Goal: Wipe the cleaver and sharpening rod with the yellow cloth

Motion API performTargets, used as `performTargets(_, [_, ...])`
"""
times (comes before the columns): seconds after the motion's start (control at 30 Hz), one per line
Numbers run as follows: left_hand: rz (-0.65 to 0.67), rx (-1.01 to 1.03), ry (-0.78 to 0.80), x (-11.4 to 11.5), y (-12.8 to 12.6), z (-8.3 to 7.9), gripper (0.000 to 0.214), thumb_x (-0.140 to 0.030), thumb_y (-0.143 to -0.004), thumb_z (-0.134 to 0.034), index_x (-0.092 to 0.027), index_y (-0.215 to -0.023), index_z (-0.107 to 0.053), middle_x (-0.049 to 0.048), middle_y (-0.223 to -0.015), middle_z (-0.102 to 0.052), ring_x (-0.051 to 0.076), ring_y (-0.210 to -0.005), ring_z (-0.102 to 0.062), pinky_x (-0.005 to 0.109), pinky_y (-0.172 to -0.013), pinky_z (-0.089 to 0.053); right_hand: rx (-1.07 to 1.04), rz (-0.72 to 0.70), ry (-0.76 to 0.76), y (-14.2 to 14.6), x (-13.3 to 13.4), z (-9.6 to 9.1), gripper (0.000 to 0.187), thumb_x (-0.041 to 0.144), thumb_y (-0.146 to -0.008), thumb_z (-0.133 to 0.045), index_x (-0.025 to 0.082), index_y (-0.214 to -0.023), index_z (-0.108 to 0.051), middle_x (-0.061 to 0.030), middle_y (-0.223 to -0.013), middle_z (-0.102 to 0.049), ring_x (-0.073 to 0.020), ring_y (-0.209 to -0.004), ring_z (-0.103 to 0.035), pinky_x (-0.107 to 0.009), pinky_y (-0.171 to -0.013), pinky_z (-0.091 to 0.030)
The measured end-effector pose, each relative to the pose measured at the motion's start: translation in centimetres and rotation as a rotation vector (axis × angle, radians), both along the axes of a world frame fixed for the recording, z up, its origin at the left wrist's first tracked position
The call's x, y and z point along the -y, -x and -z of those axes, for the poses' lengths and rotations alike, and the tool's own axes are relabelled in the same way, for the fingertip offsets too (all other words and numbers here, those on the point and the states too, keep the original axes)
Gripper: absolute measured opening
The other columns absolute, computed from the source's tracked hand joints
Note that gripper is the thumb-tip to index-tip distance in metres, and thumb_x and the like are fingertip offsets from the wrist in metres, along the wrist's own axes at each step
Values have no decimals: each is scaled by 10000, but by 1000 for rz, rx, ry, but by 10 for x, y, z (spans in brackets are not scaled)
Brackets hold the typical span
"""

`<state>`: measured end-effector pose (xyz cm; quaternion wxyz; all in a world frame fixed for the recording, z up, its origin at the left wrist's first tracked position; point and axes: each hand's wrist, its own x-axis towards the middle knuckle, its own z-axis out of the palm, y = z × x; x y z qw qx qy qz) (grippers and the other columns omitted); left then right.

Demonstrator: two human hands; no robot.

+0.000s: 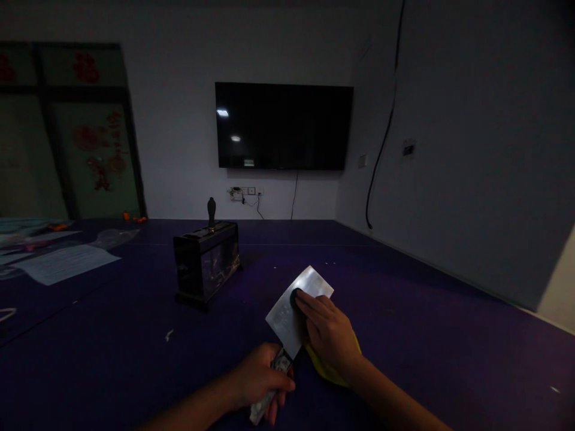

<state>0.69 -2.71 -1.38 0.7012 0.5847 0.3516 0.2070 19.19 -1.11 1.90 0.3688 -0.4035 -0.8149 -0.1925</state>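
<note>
My left hand [265, 377] is curled round the wrapped handle [259, 412] of a cleaver [284, 317], whose blade slants up and away from it, while my right hand [331, 332], fingers close together, presses a small dark disc [294, 298] on that blade. Something yellow [324, 370] shows beneath my right hand; beyond and left of my left hand, a black knife block [188, 272] stands on the purple counter [431, 335].
</note>
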Motion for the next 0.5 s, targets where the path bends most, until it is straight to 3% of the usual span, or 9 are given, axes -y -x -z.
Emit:
performTargets(0.13, [12,-21,-18,1,0,-3,290,-234,-554,-605,-153,-790,-458,-55,-436,-517,78,-284,-432,144,-322,-264,146,-25,-5,5,6,-4,408,58,-792,-377,158,-1138,-570,-56,-1217,-548,-194,-862,-548,-332,-750,-506])
performTargets(0.37, [39,-29,7,1,-1,-6,294,-210,-536,-598,-162,-788,-455,-62,-432,-515,69,-274,-415,134,-320,-250,-7,362,-16,-15,-9,-11,437,42,-810,-362,152,-1207,-507,-64,-1226,-536,-220,-929,-529,-352,-784,-475])
performTargets(0.5, [28,-35,2,2,-1,-7,282,-223,-539,-614,-159,-768,-462,-58,-435,-511,63,-274,-408,138,-325,-254,8,349,-54,-13,-9,-10,445,22,-800,-359,161,-1189,-524,-59,-1207,-551,-219,-924,-532,-347,-779,-473])
